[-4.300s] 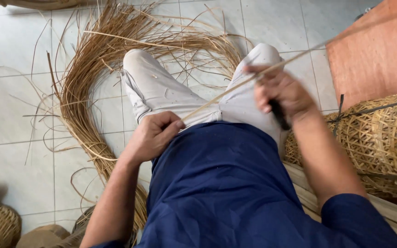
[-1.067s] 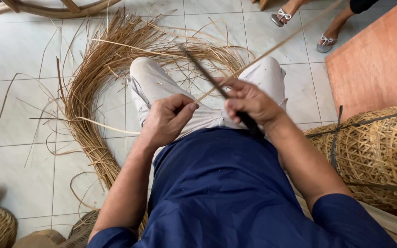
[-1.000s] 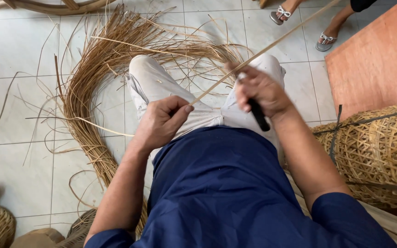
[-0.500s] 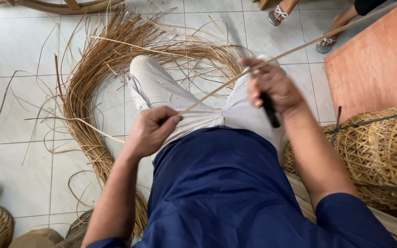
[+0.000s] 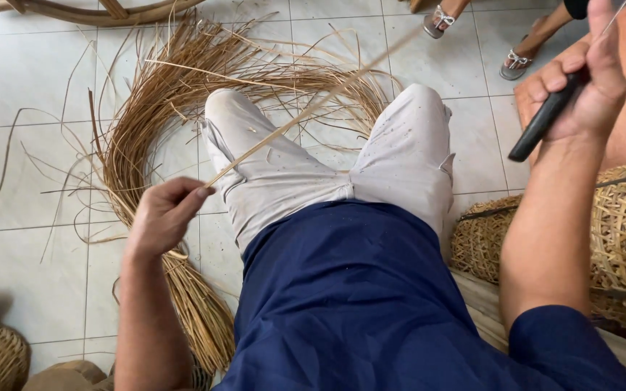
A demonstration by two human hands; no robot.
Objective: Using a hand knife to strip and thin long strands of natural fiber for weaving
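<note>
Strip [image 5: 284,130] runs taut on a diagonal — lower-left to upper-right — above the knees. Left hand [image 5: 159,217] pinches its near end; right hand [image 5: 581,83], raised far right, fingers clamped on a dark handle [image 5: 541,122]. Left hand nearer.

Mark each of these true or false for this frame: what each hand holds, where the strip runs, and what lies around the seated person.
1. The left hand pinches one end of a thin cane strip. True.
2. The right hand is empty. False: it grips a dark-handled tool.
3. Both hands rest on the lap. False: they are spread wide apart, the right one raised.
4. A loose bundle of cane strands lies on the tiled floor. True.
5. A woven basket sits at the person's right. True.
</note>
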